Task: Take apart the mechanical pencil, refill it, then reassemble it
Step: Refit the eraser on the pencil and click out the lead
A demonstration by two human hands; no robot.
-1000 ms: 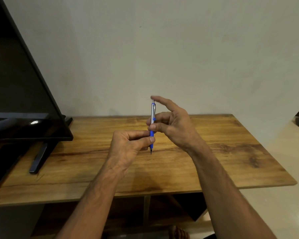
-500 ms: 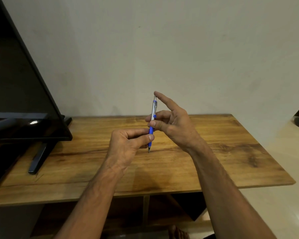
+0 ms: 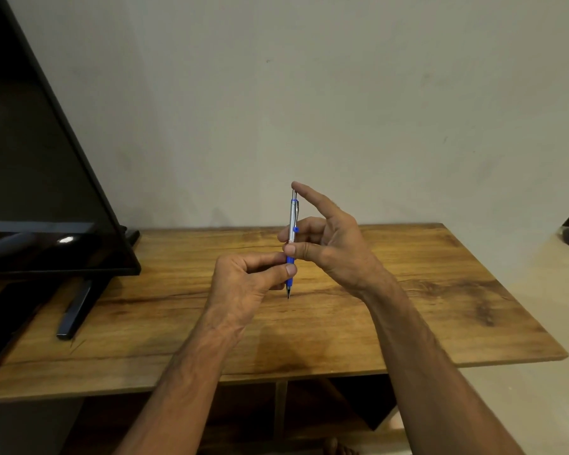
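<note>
A mechanical pencil point(image 3: 292, 221) with a silver barrel, blue grip and metal clip stands upright above the wooden table point(image 3: 408, 290), tip pointing down. My left hand point(image 3: 247, 280) pinches its blue grip between thumb and forefinger. My right hand point(image 3: 329, 238) holds the barrel with thumb and middle finger, and its forefinger rests on the cap at the top end. The pencil is in one piece and its tip hangs a little above the tabletop.
A black television point(image 3: 37, 178) on a dark stand point(image 3: 76, 307) fills the left side of the table. A plain wall rises behind. Open shelf space shows under the tabletop, and a pale floor lies to the right.
The pencil and both hands have shifted only slightly; my right forefinger stays over the pencil's top end.
</note>
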